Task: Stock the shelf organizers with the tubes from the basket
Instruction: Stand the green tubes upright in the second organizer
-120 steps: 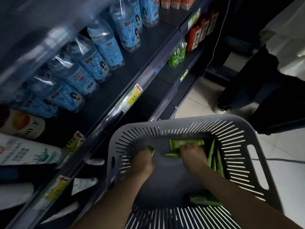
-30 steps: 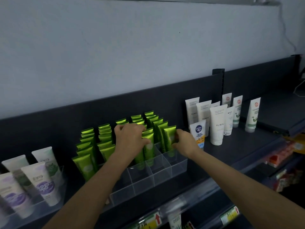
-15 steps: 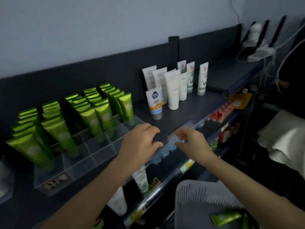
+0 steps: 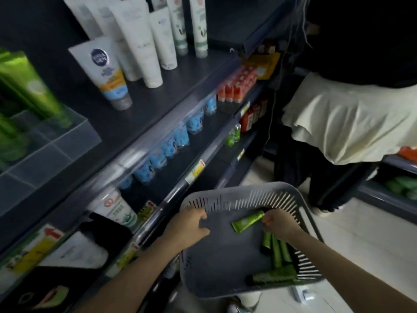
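Held tube: one green tube (image 4: 247,221), above the far part of the basket's floor.
Right hand (image 4: 279,224): fingers pinch that tube's cap end.
Left hand (image 4: 189,227): fingers loosely curled, holding nothing, over the basket's left rim.
Loose tubes (image 4: 277,249): three side by side along the right wall, at least one more across the near corner.
Basket (image 4: 237,195): one, grey, slotted.
Organizer (image 4: 56,141): one, clear, on the top shelf (image 4: 158,98), upper left.
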